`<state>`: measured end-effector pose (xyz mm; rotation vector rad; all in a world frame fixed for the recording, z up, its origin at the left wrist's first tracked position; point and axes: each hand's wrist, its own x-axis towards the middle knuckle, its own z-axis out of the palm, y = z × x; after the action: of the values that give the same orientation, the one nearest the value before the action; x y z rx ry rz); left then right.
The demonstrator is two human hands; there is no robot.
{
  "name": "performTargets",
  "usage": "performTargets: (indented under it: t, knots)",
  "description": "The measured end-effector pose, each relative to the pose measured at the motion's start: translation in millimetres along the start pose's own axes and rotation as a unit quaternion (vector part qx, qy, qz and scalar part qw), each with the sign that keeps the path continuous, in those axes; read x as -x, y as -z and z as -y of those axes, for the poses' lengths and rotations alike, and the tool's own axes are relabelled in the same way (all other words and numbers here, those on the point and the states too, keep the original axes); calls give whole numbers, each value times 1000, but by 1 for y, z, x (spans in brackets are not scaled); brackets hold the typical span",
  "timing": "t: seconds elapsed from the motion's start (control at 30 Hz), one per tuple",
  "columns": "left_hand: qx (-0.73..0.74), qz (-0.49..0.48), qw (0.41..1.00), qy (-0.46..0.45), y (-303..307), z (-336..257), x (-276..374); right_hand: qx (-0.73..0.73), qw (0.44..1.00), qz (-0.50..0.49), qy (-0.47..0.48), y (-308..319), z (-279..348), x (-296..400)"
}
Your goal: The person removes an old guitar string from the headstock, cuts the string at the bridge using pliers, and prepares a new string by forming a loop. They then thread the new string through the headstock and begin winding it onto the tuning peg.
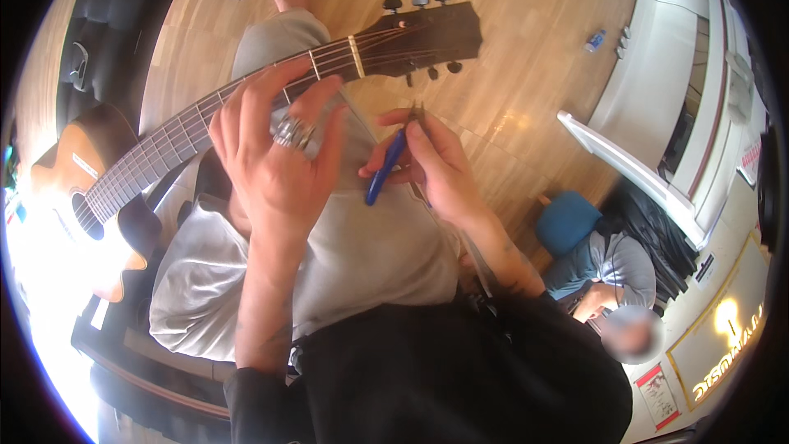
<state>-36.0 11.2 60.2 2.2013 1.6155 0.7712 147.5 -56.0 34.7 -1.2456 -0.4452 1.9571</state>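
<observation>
An acoustic guitar [145, 160] lies slantwise before me, its body at the far left and its dark headstock [425, 37] at upper centre. Strings run along the neck over a pale nut [355, 57], and several tuning pegs line both headstock edges. My left hand [277, 142], with a wide metal ring on one finger, is over the upper frets. Its fingers are apart, the longer ones on or just above the strings; I cannot tell which. My right hand [437, 166] grips blue-handled pliers [387, 166] below the headstock, jaws upward and apart from the guitar.
A black padded bench [102, 31] at upper left bears a metal clamp, probably a capo [80, 65]. On the wood floor [524, 43] lies a plastic bottle [595, 41]. A white piano-like cabinet [641, 68] stands right. Another person [622, 265] sits at lower right, near a lit sign [721, 327].
</observation>
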Motion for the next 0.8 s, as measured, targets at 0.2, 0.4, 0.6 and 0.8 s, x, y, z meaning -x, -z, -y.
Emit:
performTargets:
  t: [0.2,0.4,0.6,0.8]
  knots:
    - [62,102,991,-54,-32,6,-32,-21,1000,-4,-14,6,31,0]
    - [31,116,991,-53,-55,-10,-42,271,955,-100,73,26,42,-9]
    - [16,113,993,-43,-61,-11,-44,499,825,-189,186,33,23,-23]
    - [34,79,996,-40,-66,-4,-42,601,701,-277,266,38,3,-33]
